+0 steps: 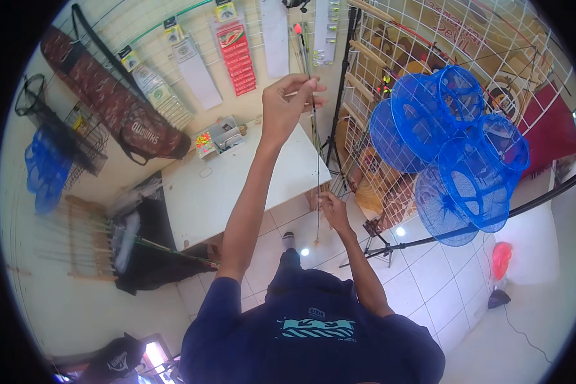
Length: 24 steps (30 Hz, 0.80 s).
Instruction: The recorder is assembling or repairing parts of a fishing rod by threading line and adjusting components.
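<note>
My left hand (287, 107) is raised high over the table's right side. Its thumb and forefinger pinch a thin dark rod (317, 160), like a slender fishing rod or stiff line, and the other fingers stick out past it. The rod runs almost straight down, with a small orange-brown bit (317, 242) at its lower end over the floor. Lower down, beside the table's right corner, my right hand (333, 211) has its fingers curled in at the rod. Its fingertips are small and partly hidden, but they appear closed on it.
The white table (262, 169) bears a box of small coloured tackle (221, 137). Packets (235, 61) hang on the wall behind. At right, blue mesh nets (454, 147) hang from a white wire grid, with a black tripod (379, 240) below. A camouflage rod bag (112, 89) hangs left.
</note>
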Tool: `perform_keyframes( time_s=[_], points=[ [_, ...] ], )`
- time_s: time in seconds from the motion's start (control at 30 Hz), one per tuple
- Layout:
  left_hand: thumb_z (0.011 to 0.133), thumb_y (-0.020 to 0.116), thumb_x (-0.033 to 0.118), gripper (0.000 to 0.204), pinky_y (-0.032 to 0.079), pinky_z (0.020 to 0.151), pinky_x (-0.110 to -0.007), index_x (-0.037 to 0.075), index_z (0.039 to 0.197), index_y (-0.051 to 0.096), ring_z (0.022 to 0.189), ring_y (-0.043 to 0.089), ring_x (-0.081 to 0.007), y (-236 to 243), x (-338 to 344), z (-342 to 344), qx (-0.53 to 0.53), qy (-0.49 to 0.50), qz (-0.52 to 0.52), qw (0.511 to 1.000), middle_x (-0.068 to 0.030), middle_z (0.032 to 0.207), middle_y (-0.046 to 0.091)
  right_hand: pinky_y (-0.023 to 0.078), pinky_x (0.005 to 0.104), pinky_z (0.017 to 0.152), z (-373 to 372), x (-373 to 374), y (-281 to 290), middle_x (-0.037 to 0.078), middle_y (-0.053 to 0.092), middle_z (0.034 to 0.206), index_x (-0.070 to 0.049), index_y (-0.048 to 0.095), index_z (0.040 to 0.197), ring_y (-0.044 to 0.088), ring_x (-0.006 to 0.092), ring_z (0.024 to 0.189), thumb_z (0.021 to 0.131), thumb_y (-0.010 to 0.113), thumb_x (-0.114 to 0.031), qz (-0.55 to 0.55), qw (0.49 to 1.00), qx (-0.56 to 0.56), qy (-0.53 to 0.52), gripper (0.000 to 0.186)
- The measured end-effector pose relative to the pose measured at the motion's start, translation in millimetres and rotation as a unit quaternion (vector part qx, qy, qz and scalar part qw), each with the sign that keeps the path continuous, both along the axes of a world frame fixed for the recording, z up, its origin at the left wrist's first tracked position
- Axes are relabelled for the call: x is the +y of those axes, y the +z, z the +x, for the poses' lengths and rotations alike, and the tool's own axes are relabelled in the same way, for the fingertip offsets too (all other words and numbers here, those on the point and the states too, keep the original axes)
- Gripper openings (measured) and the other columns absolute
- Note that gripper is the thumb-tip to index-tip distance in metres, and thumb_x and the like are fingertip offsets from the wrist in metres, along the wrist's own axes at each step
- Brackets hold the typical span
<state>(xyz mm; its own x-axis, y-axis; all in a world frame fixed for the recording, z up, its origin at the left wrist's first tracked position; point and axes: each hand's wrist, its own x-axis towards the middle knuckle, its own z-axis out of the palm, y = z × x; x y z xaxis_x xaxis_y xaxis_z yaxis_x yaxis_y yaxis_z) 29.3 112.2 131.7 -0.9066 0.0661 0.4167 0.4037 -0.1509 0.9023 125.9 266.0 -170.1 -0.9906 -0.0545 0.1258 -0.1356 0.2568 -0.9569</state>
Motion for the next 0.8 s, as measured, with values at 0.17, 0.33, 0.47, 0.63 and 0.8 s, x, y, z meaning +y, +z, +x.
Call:
perform_keyframes(
  time_s=[0.17, 0.33, 0.47, 0.63, 0.8],
  points=[
    [0.094, 0.06, 0.021, 0.027, 0.057, 0.07, -0.03, -0.002, 0.108, 0.063, 0.08, 0.07, -0.0202, -35, 25, -21, -0.033, -0.066, 0.005, 0.997, -0.0133, 0.096, 0.07, 0.05, 0.0296, 0.071, -20, 2, 8, 0.011, 0.066, 0.086, 0.0, 0.059, 0.106, 0.063, 0.0163, 0.076, 0.093, 0.057, -0.017, -0.041, 0.998, 0.001, -0.039, 0.021],
    [0.094, 0.06, 0.014, 0.023, 0.058, 0.072, -0.03, -0.006, 0.106, 0.062, 0.08, 0.07, -0.02, -71, 44, -43, -0.08, -0.128, -0.016, 0.988, -0.0145, 0.095, 0.069, 0.049, 0.0286, 0.064, -38, 3, 16, 0.01, 0.064, 0.081, 0.001, 0.059, 0.099, 0.061, 0.015, 0.071, 0.094, 0.055, -0.015, -0.025, 0.998, 0.018, -0.06, 0.018],
    [0.094, 0.06, 0.015, 0.025, 0.058, 0.074, -0.03, -0.006, 0.108, 0.062, 0.082, 0.069, -0.0192, -83, 48, -68, -0.082, -0.168, -0.009, 0.982, -0.015, 0.096, 0.069, 0.048, 0.028, 0.072, -50, 1, 17, 0.012, 0.064, 0.082, 0.003, 0.056, 0.096, 0.061, 0.0128, 0.077, 0.095, 0.055, -0.012, 0.02, 0.997, -0.033, -0.066, 0.015],
    [0.094, 0.061, 0.016, 0.026, 0.057, 0.075, -0.03, -0.005, 0.108, 0.062, 0.084, 0.068, -0.0181, -91, 54, -104, -0.09, -0.24, -0.021, 0.966, -0.0133, 0.095, 0.069, 0.048, 0.0269, 0.072, -74, -8, -13, 0.011, 0.063, 0.081, 0.004, 0.056, 0.097, 0.06, 0.0129, 0.076, 0.096, 0.051, -0.009, -0.001, 0.991, 0.027, -0.132, 0.013],
    [0.091, 0.065, 0.017, 0.035, 0.053, 0.081, -0.029, -0.003, 0.118, 0.057, 0.091, 0.066, -0.0176, -100, 59, -134, -0.06, -0.273, -0.075, 0.957, -0.0132, 0.106, 0.067, 0.049, 0.0284, 0.07, -95, -14, -25, 0.01, 0.06, 0.076, 0.003, 0.056, 0.095, 0.061, 0.016, 0.074, 0.097, 0.048, -0.008, 0.001, 0.978, 0.032, -0.208, 0.013]
  ],
)
